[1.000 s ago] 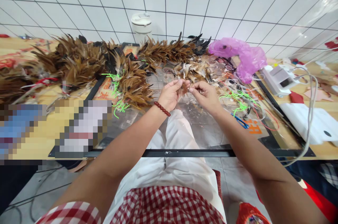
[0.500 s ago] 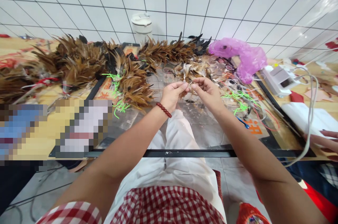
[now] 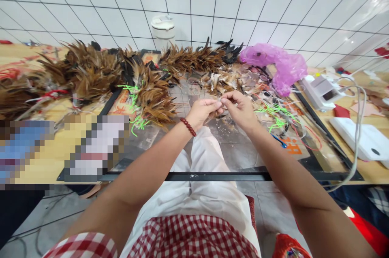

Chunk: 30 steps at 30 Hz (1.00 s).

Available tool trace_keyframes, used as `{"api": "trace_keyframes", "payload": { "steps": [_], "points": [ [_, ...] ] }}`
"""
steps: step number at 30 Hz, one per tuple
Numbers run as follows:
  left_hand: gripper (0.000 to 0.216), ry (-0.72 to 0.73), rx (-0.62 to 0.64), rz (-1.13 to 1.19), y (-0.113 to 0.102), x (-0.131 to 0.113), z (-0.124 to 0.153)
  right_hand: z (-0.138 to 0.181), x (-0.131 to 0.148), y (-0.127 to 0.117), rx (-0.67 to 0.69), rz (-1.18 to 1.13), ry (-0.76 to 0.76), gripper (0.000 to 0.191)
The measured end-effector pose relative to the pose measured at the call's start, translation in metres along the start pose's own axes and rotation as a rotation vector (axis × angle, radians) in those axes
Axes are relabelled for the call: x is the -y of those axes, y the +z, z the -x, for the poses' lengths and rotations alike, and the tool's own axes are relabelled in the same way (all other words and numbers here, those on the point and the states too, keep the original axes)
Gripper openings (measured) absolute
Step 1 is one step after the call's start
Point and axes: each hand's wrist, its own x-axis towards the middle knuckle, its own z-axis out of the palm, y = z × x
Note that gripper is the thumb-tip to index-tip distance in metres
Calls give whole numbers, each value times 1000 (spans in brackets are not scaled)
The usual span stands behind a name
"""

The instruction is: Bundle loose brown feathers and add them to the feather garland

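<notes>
Above the glass panel (image 3: 231,154), my left hand (image 3: 206,111) and my right hand (image 3: 240,109) meet fingertip to fingertip. Both pinch, and whatever sits between the fingers is too small to make out. A red bead bracelet (image 3: 188,127) circles my left wrist. Just beyond the fingers lies a loose heap of pale and brown feathers (image 3: 226,81). Bundles of brown feathers (image 3: 154,102) with bright green ties (image 3: 139,123) rest to the left of my left hand. More green strings (image 3: 275,112) lie right of my right hand.
A long brown feather strip (image 3: 194,58) runs along the back, near a white lidded cup (image 3: 163,29). At right are a pink plastic bag (image 3: 278,65), blue-handled tool (image 3: 278,140), white devices (image 3: 363,138) and a hanging cable (image 3: 358,128). Larger feather bundles (image 3: 85,69) fill the left.
My left hand has shifted slightly right, and the fingertips are closer together. Another person's hand has left the right edge, and the white device there is now in fuller view.
</notes>
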Motion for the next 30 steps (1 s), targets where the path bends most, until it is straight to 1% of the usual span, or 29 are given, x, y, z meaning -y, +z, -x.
{"api": "trace_keyframes", "payload": {
  "steps": [1, 3, 4, 6, 7, 9, 11, 13, 16, 18, 21, 26, 30],
  "points": [
    [23, 31, -49, 4, 0, -2, -1, 0, -2, 0, -16, 22, -10, 17],
    [21, 134, -202, 40, -1, -6, -3, -1, -7, 0, -2, 85, -55, 21],
    [21, 189, -291, 64, -3, -8, -5, -1, -9, 0, 38, 134, -89, 23],
    [21, 265, -442, 102, -7, -13, -8, 1, -12, 2, 173, 260, -146, 28],
    [21, 280, -494, 115, -9, -15, -9, 2, -12, 4, 245, 327, -154, 30],
    [22, 286, -551, 130, -11, -17, -11, 6, -9, 8, 358, 451, -127, 34],
    [23, 274, -559, 136, -11, -16, -11, 8, -5, 13, 434, 539, -88, 36],
    [24, 260, -547, 133, -9, -14, -9, 8, -4, 15, 431, 566, -59, 35],
    [22, 238, -529, 127, -7, -11, -9, 5, -7, 13, 297, 507, -50, 35],
    [20, 228, -513, 127, -7, -9, -9, 3, -10, 10, 204, 447, -69, 42],
    [18, 217, -482, 110, -8, -6, -12, 1, -13, 7, 151, 344, -118, 51],
    [14, 210, -455, 131, -11, -2, -14, 4, -7, 11, 192, 155, -164, 50],
    [18, 189, -419, 137, -12, 0, -15, 5, -2, 13, 235, 81, -195, 51]
  ]
}}
